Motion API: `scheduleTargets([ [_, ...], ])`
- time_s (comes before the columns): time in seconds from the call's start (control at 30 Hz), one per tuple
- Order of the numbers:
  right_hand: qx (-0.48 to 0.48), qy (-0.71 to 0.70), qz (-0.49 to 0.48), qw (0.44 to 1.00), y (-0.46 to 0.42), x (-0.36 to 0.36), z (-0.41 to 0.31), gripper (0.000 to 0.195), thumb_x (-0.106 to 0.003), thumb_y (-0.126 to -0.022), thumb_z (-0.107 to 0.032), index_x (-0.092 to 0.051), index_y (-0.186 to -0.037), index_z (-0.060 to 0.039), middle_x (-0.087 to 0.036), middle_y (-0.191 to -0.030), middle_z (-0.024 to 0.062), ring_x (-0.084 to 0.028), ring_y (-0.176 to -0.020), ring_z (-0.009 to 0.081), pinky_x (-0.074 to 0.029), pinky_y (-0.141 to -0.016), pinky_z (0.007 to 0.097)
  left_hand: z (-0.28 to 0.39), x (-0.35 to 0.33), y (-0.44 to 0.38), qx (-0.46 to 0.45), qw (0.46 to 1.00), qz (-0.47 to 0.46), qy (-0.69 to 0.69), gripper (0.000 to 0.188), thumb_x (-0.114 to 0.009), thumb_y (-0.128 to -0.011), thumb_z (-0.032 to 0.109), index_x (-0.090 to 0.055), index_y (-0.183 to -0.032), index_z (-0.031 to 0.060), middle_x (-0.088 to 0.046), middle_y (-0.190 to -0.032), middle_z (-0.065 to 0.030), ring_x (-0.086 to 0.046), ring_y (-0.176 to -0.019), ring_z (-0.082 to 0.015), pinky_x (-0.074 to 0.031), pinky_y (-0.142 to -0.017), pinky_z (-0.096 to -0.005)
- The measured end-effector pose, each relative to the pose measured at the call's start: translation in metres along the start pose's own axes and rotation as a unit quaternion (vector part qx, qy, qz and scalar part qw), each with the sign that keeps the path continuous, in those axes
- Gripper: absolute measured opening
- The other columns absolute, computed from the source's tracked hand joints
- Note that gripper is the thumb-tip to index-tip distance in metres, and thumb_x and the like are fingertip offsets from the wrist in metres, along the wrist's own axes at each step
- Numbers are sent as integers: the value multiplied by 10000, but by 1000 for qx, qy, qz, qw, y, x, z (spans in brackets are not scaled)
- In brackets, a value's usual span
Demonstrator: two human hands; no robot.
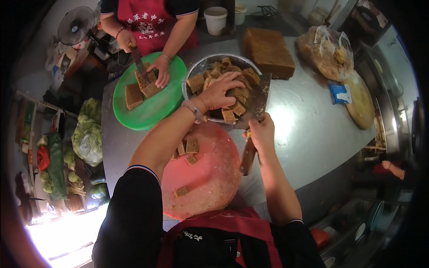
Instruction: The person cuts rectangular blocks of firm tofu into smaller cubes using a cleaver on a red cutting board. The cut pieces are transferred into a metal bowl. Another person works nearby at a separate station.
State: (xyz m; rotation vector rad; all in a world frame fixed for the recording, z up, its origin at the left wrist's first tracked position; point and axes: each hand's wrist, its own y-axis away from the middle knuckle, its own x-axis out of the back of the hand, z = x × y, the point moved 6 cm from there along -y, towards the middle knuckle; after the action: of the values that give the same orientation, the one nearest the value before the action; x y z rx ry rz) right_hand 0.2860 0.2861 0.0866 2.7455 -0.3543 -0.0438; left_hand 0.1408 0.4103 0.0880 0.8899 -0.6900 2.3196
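Observation:
My left hand (219, 91) is over a metal bowl (185, 87) heaped with brown food cubes (196, 82). Its spread fingers rest against the pieces on the bowl's right side. My right hand (263, 135) grips a cleaver (248, 155), and the broad blade stands tilted along the bowl's right rim with crumbs stuck to it. Close to me lies a round red cutting board (214, 174). A few loose brown cubes (192, 146) sit near its far left edge, and one small piece (181, 192) lies nearer my body.
Across the table, a co-worker's hands (161, 72) cut a brown slab on a green board (150, 117). A large brown block (268, 52), a filled plastic bag (326, 53), a blue packet (340, 93) and a round yellowish board (360, 100) stand rightward on the metal table (301, 144).

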Motion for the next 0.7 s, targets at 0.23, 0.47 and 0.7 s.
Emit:
scheduleTargets([
  [0.23, 14, 92, 22, 995, 8, 22, -26, 115, -495, -832, -52, -499, -915, 28, -582, -728, 104, -574, -492, 170, -464, -445, 304, 6, 3, 3, 35, 995, -51, -74, 562, -581, -715, 226, -553, -1273, 171, -305, -1510, -136, -238, -1409, -350, -214, -1124, -468],
  [0.47, 11, 96, 16, 995, 5, 42, -27, 116, -512, -847, -71, -506, -936, 2, -576, -713, 75, -572, -469, 156, -426, -398, 289, -5, 12, 35, -20, 979, -74, -190, 591, -544, -728, 224, -514, -1296, 62, -282, -1507, -170, -237, -1402, -342, -223, -1112, -477],
  [0.7, 7, 41, -1, 999, 11, 44, -27, 94, -506, -857, -64, -498, -931, -6, -561, -711, 77, -570, -486, 158, -414, -402, 283, 17, 12, 55, -12, 997, -41, -68, 606, -501, -799, 222, -415, -1375, 54, -294, -1502, -172, -212, -1415, -345, -165, -1145, -473],
])
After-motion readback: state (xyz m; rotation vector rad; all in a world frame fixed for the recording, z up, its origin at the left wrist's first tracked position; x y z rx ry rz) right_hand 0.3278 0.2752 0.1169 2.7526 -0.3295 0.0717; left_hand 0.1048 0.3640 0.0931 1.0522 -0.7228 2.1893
